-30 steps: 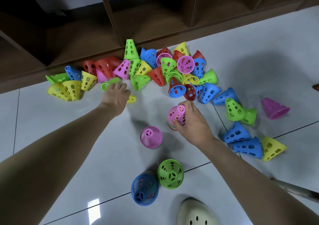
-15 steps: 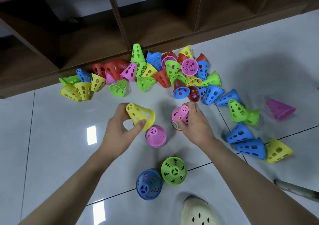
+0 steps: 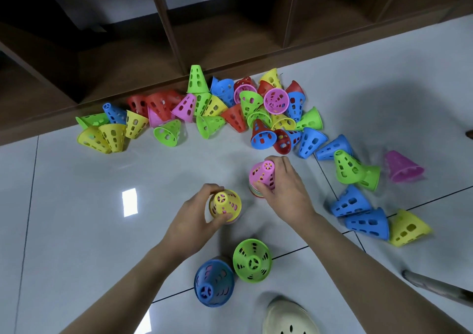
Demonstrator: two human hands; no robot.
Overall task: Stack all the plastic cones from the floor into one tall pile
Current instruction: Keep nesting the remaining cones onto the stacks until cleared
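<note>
- Four cones stand upright near the person: a pink-topped stack (image 3: 263,177), a yellow cone (image 3: 225,204), a green cone (image 3: 252,260) and a blue cone (image 3: 213,283).
- The left hand (image 3: 194,221) has fingers curled round the yellow cone, which sits over a pink cone; pink shows through its holes.
- The right hand (image 3: 286,190) grips the stack, at 2 o'clock from the yellow cone.
- The loose pile (image 3: 230,113) lies at 12 o'clock against the shelf (image 3: 230,39); its number cannot be told.
- Five cones lie at 3 o'clock on the floor (image 3: 76,205): two blue, one yellow, two nested green.
</note>
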